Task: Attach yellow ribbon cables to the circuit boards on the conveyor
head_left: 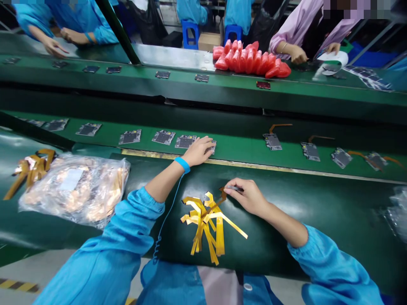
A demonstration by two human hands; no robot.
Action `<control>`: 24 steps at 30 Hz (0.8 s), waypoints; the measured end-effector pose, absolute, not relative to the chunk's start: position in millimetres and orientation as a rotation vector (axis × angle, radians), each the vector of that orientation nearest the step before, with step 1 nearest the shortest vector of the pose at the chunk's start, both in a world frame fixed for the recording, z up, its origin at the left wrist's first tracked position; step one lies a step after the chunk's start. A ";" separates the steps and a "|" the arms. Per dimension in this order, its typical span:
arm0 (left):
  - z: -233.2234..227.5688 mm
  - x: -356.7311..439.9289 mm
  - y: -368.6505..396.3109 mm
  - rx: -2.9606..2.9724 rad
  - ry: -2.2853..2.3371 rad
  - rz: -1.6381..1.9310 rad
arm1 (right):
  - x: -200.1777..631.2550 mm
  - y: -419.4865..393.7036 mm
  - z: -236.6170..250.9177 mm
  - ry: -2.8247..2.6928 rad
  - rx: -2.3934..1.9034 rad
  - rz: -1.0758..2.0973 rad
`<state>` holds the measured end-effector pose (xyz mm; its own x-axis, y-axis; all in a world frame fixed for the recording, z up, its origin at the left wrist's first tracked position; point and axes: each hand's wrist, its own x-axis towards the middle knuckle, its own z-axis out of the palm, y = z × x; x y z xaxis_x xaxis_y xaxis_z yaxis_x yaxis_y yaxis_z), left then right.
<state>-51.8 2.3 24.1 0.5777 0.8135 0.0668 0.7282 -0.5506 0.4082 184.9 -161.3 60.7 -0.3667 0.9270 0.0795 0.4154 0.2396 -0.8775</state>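
My left hand (199, 151), with a blue wrist strap, reaches onto the green conveyor belt. Its fingers are stretched out over a circuit board (213, 148), which they partly hide. Lower right, my right hand (249, 195) is closed in a pinch around a slim grey tool (235, 187) that looks like tweezers. At the pinch is the end of an orange flex cable (223, 194), which leads into a loose pile of yellow flex cables (203, 220) on the dark green work surface. Another circuit board (185, 142) lies just left of my left hand.
More circuit boards (163, 137) lie along the belt; those at right, such as one board (272, 142), have orange cables. A clear plastic bag (74, 188) of cables lies at left. A coiled cord (157, 243) hangs from my wrist strap. Across the line, people work near red bundles (248, 59).
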 end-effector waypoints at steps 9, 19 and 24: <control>31.6 -49.1 0.2 2.465 1.163 0.520 | 217.1 -153.2 122.2 -1.661 -1.350 1.074; 30.0 -40.8 -4.1 2.450 1.171 0.468 | 217.3 -148.8 79.8 -1.785 -1.384 1.591; 31.6 -35.2 -6.5 2.460 1.159 0.448 | 215.2 -149.7 63.7 -1.823 -1.369 1.344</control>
<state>-35.2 -6.5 31.6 0.6084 0.7843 0.1214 0.6618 -0.5858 0.4678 215.2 -149.7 63.7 -0.3770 0.9111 -0.1665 0.4285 0.0123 -0.9034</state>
